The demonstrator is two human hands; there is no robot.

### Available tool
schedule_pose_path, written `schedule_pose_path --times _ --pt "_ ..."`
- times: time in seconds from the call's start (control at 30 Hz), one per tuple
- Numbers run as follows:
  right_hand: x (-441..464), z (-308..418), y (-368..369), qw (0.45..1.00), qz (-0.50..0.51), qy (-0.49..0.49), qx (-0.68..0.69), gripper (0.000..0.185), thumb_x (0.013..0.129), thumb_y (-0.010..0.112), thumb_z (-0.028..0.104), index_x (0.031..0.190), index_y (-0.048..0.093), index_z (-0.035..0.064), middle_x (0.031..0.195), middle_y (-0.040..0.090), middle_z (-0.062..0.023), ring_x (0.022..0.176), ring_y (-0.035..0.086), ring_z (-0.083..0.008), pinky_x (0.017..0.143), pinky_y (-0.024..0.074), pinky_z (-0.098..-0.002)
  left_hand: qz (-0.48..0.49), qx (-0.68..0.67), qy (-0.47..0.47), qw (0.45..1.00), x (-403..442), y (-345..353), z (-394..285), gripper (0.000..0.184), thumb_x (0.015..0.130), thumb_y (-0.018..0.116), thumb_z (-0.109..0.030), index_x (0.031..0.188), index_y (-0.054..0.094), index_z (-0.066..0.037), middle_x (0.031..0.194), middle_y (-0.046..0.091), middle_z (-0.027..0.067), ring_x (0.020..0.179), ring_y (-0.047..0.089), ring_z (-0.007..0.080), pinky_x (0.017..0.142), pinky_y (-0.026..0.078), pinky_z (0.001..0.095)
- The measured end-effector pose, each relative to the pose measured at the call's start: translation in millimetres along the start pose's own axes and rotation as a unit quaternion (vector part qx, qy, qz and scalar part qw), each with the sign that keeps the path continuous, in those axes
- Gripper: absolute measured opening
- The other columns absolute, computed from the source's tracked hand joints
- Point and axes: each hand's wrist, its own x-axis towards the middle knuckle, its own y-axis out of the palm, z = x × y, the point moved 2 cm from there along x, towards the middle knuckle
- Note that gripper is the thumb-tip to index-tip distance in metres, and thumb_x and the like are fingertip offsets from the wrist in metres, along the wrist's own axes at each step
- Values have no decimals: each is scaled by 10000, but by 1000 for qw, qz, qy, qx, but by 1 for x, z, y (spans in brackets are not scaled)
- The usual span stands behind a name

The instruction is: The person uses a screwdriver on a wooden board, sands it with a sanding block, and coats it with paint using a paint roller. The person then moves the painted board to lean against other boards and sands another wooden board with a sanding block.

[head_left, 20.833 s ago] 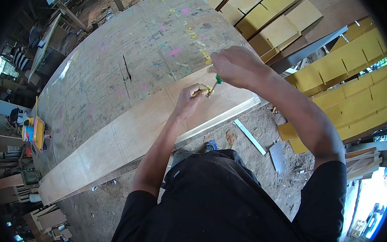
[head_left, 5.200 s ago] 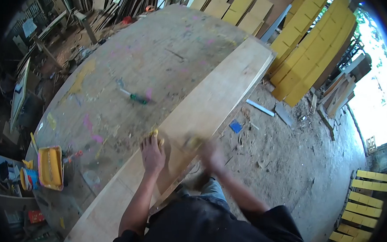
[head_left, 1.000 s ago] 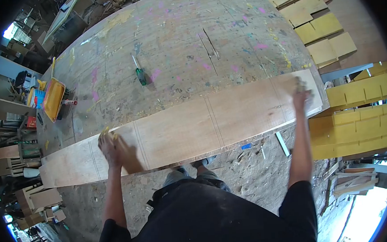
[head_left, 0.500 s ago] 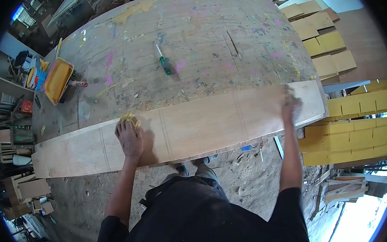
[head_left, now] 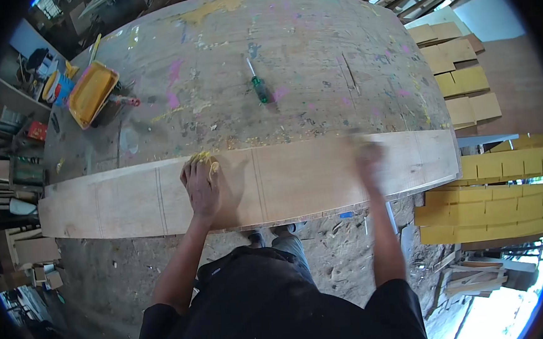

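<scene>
A long pale wooden board (head_left: 309, 176) with pencilled cross lines lies along the near edge of the paint-stained table (head_left: 215, 61). My left hand (head_left: 202, 183) rests on its left half, fingers bent around something yellow and crumpled that shows at the fingertips. Over the right half of the board is my right hand (head_left: 369, 160), smeared by motion; whatever is in it cannot be made out. A screwdriver with a green handle (head_left: 259, 89) lies on the table beyond the board, between the two hands.
An orange-yellow paint tray (head_left: 93, 93) and a blue and white container (head_left: 59, 88) are at the table's far left. Yellow slotted panels (head_left: 491, 202) stand at the right, with stacked boards (head_left: 462, 80) behind them. Offcuts lie on the floor.
Over the last second my right hand has moved left along the board, towards my left hand. The view has turned, and the board and screwdriver appear shifted. My left hand stays on the board.
</scene>
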Motion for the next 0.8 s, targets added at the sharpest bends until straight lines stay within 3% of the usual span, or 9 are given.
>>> schedule_pose_path --times 0.07,0.1,0.13,0.23,0.37,0.43,0.57,0.73,0.8 --pt "-12 -112 45 872 182 261 371 454 1115 489 301 1504 477 66 1317 617 -99 1074 593 -189 882 524 -369 -6 5 0 1000 -2 2 2 433 1067 534 -330 1317 620 12 1323 635 215 1330 507 410 1167 313 520" --pt "-51 -133 92 724 161 334 581 562 1124 488 350 1605 403 71 1417 588 -100 1212 593 -209 982 535 -403 -11 13 8 1000 -1 1 3 423 1064 543 -324 1306 626 13 1321 638 217 1328 509 409 1165 315 521" --pt "-8 -143 33 864 221 344 296 554 1101 514 340 1575 423 68 1392 594 -124 1215 589 -243 992 525 -428 -13 11 10 1000 3 -1 4 423 1064 543 -324 1306 626 13 1321 638 217 1328 509 409 1165 315 521" --pt "15 -20 -71 976 99 110 158 531 1031 594 311 1484 483 57 1317 610 -196 1226 580 -346 1022 497 -505 -5 2 -3 1000 0 -1 -1 407 1058 559 -305 1302 628 13 1330 637 213 1332 508 406 1160 319 524" --pt "36 137 -266 880 130 -128 438 470 969 615 273 1367 559 29 1314 583 -273 1218 559 -465 1065 445 -617 8 14 4 1000 2 1 -1 387 1057 566 -287 1305 627 3 1345 632 200 1343 501 402 1163 312 523" --pt "40 115 -283 788 196 -50 582 427 980 599 260 1333 569 21 1319 576 -281 1223 558 -464 1089 425 -635 10 16 -4 1000 1 2 -3 371 1051 573 -279 1301 629 -12 1368 618 192 1356 489 396 1163 308 524" --pt "-75 -62 -92 970 113 69 205 426 992 645 202 1358 549 7 1165 619 -218 1095 610 -396 988 501 -561 15 25 17 999 -2 5 0 372 1048 574 -280 1299 627 -11 1360 617 191 1354 488 396 1158 312 525" --pt "-66 -154 -75 814 304 442 222 381 971 696 260 1245 653 0 1094 647 -202 1003 625 -377 859 523 -497 7 30 19 999 -3 8 4 382 1047 575 -287 1289 625 4 1326 621 202 1334 495 408 1149 322 533" --pt "-49 -50 -117 947 135 235 171 430 970 647 239 1333 587 16 1195 620 -189 1041 618 -343 889 533 -476 4 47 15 999 0 11 5 381 1046 576 -284 1286 624 8 1326 620 208 1327 498 412 1145 325 535"
